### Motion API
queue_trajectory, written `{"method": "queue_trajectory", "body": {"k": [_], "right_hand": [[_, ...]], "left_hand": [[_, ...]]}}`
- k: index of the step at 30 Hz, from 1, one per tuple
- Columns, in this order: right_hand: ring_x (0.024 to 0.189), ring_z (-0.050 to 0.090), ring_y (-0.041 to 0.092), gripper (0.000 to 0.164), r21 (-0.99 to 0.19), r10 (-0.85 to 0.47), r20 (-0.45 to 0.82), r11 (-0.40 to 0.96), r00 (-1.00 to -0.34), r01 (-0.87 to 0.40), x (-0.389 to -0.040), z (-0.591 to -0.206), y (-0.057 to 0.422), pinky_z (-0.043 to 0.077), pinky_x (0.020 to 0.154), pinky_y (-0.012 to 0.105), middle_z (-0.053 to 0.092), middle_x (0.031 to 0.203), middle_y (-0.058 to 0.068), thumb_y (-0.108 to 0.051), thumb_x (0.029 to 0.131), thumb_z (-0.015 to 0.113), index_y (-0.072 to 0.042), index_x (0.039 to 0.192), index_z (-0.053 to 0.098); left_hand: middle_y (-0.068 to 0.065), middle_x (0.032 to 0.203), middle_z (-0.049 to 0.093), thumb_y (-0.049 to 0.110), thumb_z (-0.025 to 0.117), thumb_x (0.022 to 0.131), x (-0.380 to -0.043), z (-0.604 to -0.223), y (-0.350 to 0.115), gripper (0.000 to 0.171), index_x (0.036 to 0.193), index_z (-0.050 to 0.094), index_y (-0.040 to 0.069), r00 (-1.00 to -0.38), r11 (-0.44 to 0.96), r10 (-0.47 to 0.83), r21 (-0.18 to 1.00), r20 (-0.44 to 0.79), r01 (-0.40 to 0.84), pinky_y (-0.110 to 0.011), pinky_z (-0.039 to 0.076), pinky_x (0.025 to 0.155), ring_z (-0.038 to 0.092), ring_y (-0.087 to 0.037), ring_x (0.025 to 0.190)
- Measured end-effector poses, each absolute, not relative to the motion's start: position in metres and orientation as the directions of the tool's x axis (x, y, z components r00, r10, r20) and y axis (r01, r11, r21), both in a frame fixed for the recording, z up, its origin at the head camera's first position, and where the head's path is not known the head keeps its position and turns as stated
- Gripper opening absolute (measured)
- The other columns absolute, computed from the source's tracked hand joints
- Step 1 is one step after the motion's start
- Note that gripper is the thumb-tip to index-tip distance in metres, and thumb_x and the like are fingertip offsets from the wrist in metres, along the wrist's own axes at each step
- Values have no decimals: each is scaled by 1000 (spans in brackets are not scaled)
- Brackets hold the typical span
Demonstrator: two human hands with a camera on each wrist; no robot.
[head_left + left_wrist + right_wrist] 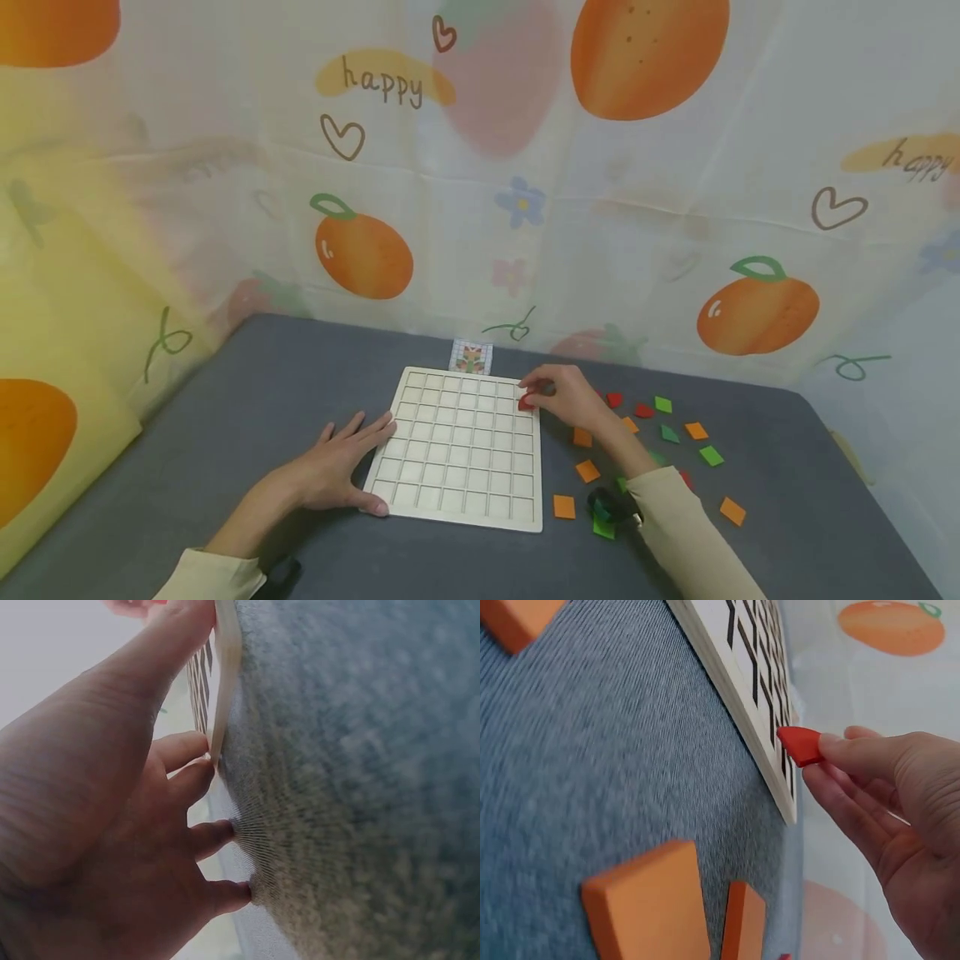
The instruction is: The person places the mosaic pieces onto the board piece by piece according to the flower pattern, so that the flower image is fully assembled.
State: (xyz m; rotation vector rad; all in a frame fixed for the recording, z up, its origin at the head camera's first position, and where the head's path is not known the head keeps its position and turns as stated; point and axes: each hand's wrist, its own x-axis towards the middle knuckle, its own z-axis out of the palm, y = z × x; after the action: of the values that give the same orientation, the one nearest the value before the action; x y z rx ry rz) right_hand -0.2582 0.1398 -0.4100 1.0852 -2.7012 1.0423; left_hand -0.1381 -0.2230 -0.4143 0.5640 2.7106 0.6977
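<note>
A white gridded board (465, 523) with raised dividers lies flat on the grey tabletop in the head view. My left hand (333, 468) rests at its left side, fingers spread, thumb at the near left corner and fingertips along the edge. In the left wrist view, fingertips (214, 838) press on the grey cloth beside the board. My right hand (568, 398) is over the board's far right corner. Between thumb and fingers it pinches a small red tile (800, 745) with one curved side, close over the grid cells.
Loose orange tiles (564, 507), green tiles (711, 456) and red tiles (644, 411) lie scattered right of the board, some under the right forearm. A small patterned card (471, 357) sits behind the board. A fruit-printed curtain (600, 208) hangs at the table's far edge.
</note>
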Motion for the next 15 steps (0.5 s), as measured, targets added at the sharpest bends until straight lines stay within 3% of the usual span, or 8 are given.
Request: {"method": "queue_trajectory", "body": {"k": [15], "right_hand": [[85, 67, 23, 19, -680, -546, 268, 477, -794, -557, -257, -414, 125, 52, 68, 29, 71, 93, 7, -5, 87, 73, -2, 106, 73]], "left_hand": [[-13, 161, 22, 58, 83, 64, -137, -414, -222, 115, 153, 32, 7, -886, 798, 433, 528, -167, 291, -74, 3, 106, 11, -49, 145]]}}
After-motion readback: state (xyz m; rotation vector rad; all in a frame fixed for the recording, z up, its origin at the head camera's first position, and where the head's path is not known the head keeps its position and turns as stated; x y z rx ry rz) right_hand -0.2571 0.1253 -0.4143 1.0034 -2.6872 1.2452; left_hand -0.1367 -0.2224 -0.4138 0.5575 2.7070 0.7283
